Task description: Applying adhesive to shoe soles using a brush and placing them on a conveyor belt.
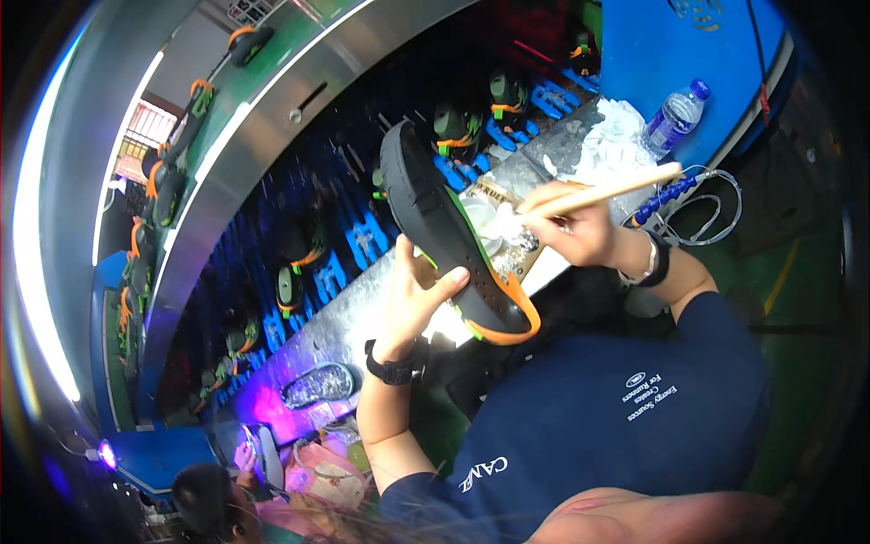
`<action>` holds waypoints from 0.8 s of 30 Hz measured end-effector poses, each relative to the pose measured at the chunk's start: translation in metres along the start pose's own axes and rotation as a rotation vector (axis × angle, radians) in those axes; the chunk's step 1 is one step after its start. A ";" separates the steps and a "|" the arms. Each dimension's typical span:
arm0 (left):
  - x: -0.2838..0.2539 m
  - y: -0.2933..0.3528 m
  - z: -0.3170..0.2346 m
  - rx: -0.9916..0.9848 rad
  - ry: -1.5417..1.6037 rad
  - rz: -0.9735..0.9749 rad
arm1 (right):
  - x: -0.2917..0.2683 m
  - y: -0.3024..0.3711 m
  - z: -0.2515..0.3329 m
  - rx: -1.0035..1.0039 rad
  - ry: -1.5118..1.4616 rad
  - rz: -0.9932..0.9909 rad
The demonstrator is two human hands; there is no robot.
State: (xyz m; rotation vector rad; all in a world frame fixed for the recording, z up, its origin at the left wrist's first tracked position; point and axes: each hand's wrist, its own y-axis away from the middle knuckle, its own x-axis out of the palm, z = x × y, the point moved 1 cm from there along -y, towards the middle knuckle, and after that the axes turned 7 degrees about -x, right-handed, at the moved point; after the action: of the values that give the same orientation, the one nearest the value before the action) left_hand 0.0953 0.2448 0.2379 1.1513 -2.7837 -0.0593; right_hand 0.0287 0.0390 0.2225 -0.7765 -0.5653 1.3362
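Left hand (419, 288) clasped round one black shoe sole (453, 238), orange-and-green-edged, held above the table (362, 308); long axis running far-left to near-right, orange end nearest. Right hand (571, 227) pinching one wooden-handled brush (609, 192), handle pointing right, tip at sole's right edge. One water bottle (675, 118) far right.

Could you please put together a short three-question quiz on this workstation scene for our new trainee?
1. True or false: the left hand holds the black shoe sole with the orange heel edge.
2. What does the right hand hold? A) a wooden-handled brush B) a pair of scissors C) a hammer
3. Fill in: the clear plastic bottle with the blue cap lies against a ____ panel.

Key: 1 true; 2 A; 3 blue.
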 end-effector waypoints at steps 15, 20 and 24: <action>-0.041 -0.260 -0.259 -0.278 -0.271 -0.160 | -0.115 0.055 0.044 0.151 0.121 -0.712; -0.154 -0.248 -0.273 -0.347 -0.765 -0.535 | -0.138 0.069 0.027 0.170 0.174 -0.760; -0.272 -0.259 -0.272 -0.362 -1.230 -0.959 | -0.146 0.073 0.016 0.175 0.280 -0.773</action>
State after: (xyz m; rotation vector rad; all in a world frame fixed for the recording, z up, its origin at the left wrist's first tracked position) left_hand 0.5033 0.2566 0.4568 2.8007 -2.2310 -1.7542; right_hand -0.0540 -0.0979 0.1870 -0.5042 -0.4474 0.5416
